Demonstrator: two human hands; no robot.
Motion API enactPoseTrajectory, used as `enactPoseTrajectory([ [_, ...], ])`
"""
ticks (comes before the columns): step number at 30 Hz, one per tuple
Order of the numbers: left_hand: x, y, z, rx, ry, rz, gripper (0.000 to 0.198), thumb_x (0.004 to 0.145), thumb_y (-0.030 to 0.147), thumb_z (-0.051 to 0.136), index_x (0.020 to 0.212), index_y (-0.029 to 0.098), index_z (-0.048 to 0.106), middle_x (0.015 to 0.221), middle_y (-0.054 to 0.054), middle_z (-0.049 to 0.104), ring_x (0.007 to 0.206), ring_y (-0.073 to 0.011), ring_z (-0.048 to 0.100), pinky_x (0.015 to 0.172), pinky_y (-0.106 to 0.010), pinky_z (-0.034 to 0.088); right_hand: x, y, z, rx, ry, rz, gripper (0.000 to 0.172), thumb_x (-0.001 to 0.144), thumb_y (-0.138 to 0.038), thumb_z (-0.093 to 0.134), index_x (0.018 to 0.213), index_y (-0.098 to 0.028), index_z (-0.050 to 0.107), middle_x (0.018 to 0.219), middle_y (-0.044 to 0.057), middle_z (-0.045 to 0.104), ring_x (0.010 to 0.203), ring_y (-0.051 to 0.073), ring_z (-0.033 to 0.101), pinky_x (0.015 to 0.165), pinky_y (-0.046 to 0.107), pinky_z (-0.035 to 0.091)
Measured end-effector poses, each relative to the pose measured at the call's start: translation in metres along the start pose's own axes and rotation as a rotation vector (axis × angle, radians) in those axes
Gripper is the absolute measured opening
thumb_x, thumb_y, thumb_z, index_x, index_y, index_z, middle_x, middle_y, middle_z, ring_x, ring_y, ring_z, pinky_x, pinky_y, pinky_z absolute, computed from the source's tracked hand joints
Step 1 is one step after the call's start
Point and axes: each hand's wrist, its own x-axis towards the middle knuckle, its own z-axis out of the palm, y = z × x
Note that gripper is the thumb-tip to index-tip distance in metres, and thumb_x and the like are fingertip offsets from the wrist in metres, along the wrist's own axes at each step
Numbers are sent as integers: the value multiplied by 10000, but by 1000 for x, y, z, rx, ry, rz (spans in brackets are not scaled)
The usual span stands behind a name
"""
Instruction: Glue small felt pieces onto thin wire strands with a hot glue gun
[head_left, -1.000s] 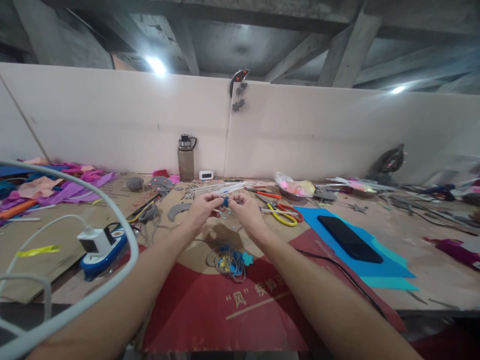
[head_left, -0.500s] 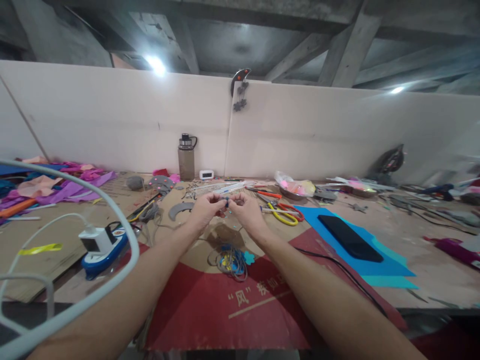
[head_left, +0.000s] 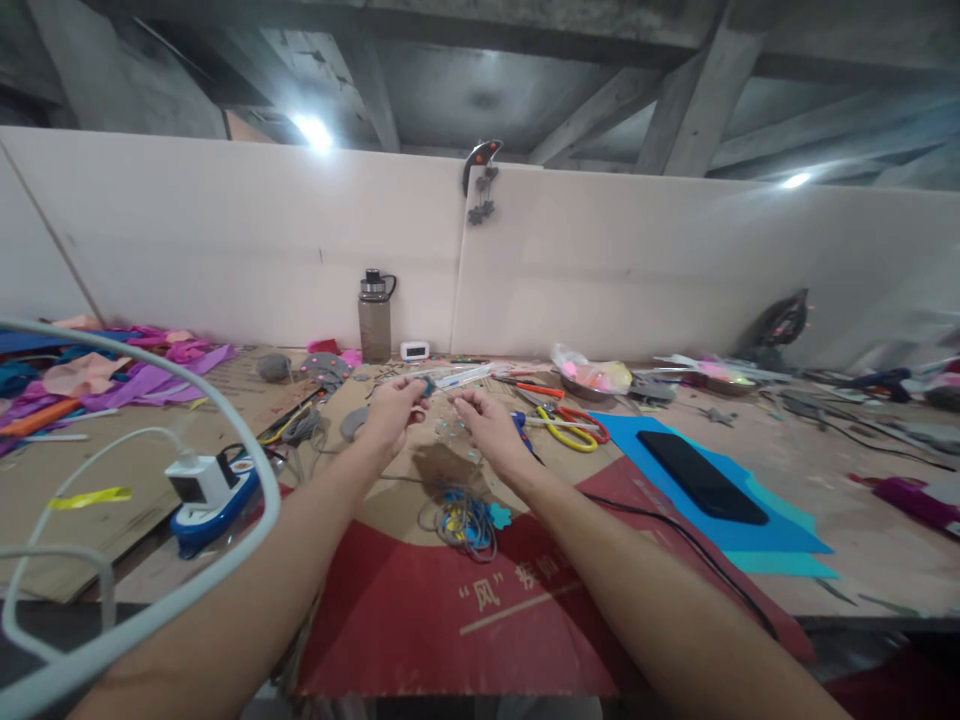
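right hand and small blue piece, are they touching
Apart: the head view shows a gap between the right hand and the small blue piece, which the left hand holds.

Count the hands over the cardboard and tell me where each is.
2: the left hand, pinching a small blue piece, and the right hand, just to its right. None seems hidden.
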Motion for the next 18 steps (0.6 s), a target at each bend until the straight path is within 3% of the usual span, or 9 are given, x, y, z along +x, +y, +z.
enactPoseTrajectory([
  [4,16,13,-18,-207,198,-7,102,645,178,610,721,127,566,660,-8,611,443,-44,507,339,-123,315,0,-4,-4,173,-136,161,239,755,-407,532,806,-179,583,498,-91,283,419,60,241,405,200,196],
  [7,22,20,-27,-359,225,-27,44,688,114,565,730,101,571,730,-53,654,464,-36,539,371,-100,378,1,-5,-7,244,-265,245,214,743,-376,579,782,-166,586,537,-71,389,438,49,317,396,182,228],
  [12,20,33,-27,-524,293,-2,27,738,85,549,736,112,553,694,-60,669,556,-94,633,513,-157,520,0,-3,-13,151,-507,344,140,724,-276,637,786,-153,615,636,-22,555,523,64,478,475,191,378],
  [18,23,57,-45,-695,358,189,73,762,87,521,707,122,553,626,-18,656,567,-80,639,566,-152,536,-1,-5,-17,46,-593,341,80,726,-216,621,774,-152,622,670,-16,607,542,66,515,518,198,405],
])
